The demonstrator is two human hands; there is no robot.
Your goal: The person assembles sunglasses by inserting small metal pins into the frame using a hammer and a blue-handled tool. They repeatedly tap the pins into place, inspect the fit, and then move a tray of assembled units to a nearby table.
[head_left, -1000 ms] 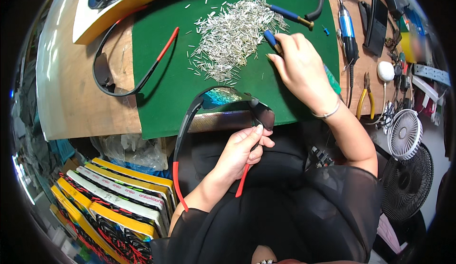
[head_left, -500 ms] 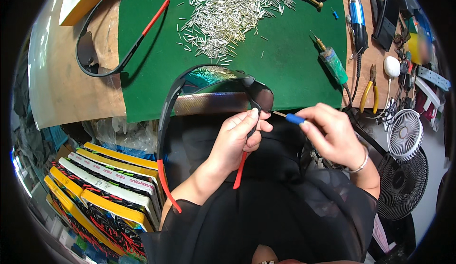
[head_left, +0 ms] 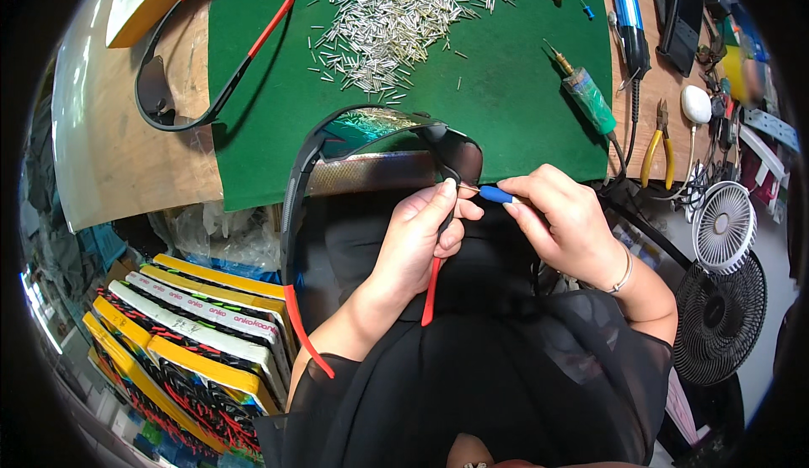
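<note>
Gripping sunglasses [head_left: 368,128], left hand [head_left: 424,230] curled; right hand [head_left: 566,229] pinching blue tool [head_left: 495,194].

Small assembly workshop, green work mat [head_left: 497,89], heaped metal pins [head_left: 396,26], yellow-handled pliers [head_left: 661,130], corded blue-and-black tool [head_left: 629,23]

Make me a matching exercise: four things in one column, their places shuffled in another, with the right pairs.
Things
1. Nearer sunglasses
2. Short blue-handled tool
3. Yellow-handled pliers
4. Heap of small metal rods

Places
A. Lying on the bare wood right of the mat
B. Spread on the green mat
C. Held in the left grip
D. Held in the right grip

Pairs: 1-C, 2-D, 3-A, 4-B
</note>
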